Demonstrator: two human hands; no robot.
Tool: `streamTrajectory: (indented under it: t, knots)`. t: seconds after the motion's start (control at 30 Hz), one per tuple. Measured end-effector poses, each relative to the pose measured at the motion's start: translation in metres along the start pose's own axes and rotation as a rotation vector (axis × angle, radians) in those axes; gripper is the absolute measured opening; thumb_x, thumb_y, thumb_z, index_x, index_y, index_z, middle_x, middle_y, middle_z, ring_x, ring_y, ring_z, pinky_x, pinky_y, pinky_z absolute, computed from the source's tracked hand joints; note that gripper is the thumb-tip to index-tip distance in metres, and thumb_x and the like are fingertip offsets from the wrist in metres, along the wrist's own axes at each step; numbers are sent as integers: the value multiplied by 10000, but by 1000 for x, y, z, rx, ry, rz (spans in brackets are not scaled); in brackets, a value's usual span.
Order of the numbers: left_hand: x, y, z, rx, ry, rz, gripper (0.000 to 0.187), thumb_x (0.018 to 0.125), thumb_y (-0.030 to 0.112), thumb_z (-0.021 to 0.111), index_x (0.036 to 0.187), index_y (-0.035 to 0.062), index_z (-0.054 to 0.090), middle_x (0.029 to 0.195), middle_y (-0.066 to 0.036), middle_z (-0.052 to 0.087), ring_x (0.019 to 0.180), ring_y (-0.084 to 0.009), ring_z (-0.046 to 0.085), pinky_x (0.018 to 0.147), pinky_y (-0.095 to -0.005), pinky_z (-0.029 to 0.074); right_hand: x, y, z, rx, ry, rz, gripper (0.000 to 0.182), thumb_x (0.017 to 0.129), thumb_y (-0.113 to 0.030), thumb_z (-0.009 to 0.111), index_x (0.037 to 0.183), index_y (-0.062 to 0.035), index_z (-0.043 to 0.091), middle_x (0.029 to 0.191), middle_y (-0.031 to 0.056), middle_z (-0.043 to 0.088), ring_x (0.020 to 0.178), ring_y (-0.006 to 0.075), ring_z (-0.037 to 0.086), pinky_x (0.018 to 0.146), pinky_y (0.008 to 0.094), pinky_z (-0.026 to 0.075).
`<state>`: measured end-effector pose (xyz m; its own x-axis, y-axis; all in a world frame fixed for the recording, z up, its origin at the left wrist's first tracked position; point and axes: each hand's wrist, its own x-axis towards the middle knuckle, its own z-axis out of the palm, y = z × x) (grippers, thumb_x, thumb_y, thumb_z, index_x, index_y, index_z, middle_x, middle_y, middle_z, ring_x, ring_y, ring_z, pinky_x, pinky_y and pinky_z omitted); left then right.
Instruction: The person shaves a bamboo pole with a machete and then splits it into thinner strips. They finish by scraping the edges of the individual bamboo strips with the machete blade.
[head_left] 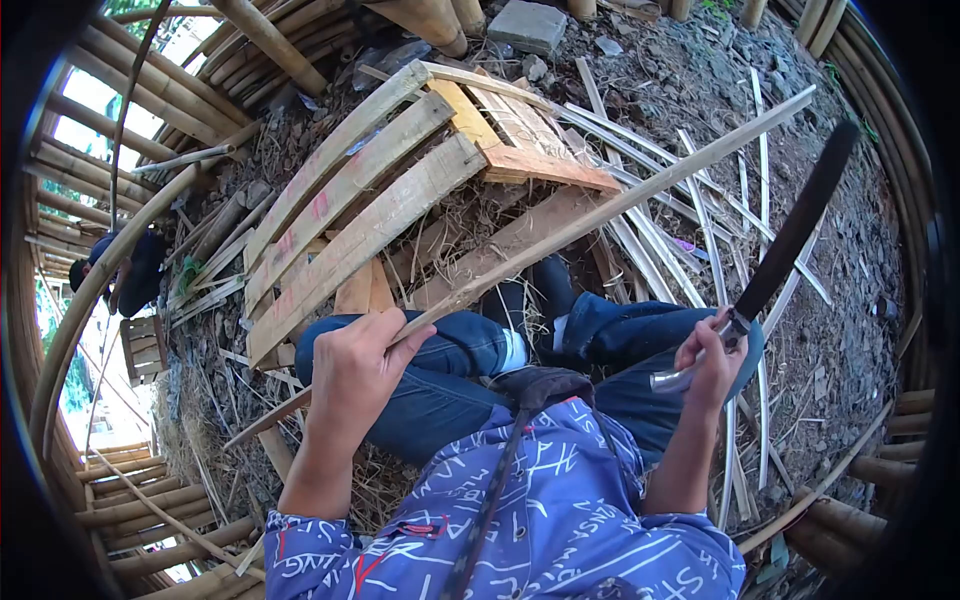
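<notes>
My left hand (362,368) is closed around a long bamboo strip (620,204), which runs diagonally from my lower left up to the far right. In my right hand (712,362) is a machete (796,228); its long dark blade points up and away to the right, apart from the strip. The fingers wrap around its shiny handle. Beyond the left hand a slatted wooden crate (372,238) lies on the ground, and the strip passes over its near side. My legs in blue jeans (430,400) are folded beneath the strip.
Several thin split strips (708,235) lie scattered on the dirt at the right. A grey block (527,26) sits at the back. Bamboo poles (100,205) form a fence on the left, where another person (140,272) is near a small crate (143,348).
</notes>
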<state>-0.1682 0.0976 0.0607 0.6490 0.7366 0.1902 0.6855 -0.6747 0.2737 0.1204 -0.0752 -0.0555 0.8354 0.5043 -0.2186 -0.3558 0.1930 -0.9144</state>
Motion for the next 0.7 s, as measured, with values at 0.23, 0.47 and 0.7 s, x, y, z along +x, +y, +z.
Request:
streamTrajectory:
  t: [0.23,0.47,0.7]
  knots:
    - [-13,-2,17,-117,-44,-17,205,818,155,704,768,40,541,635,-121,531,555,-323,560,481,-395,409,-4,-8,26,-249,-235,-138,240,821,9,648,995,2,483,624,19,491,403,76,476,360,199,386]
    - [-42,-16,31,-47,-33,16,168,776,100,711,795,48,553,629,-102,549,549,-298,579,474,-379,428,-11,4,45,-473,-240,-95,159,801,-10,627,918,-11,521,650,-48,448,582,35,416,527,213,353]
    - [-56,-31,46,43,-5,-9,162,758,91,714,831,34,582,623,-93,554,537,-283,580,474,-378,437,-26,8,57,-692,-480,-132,233,751,13,585,980,17,540,656,16,502,608,65,455,543,235,388]
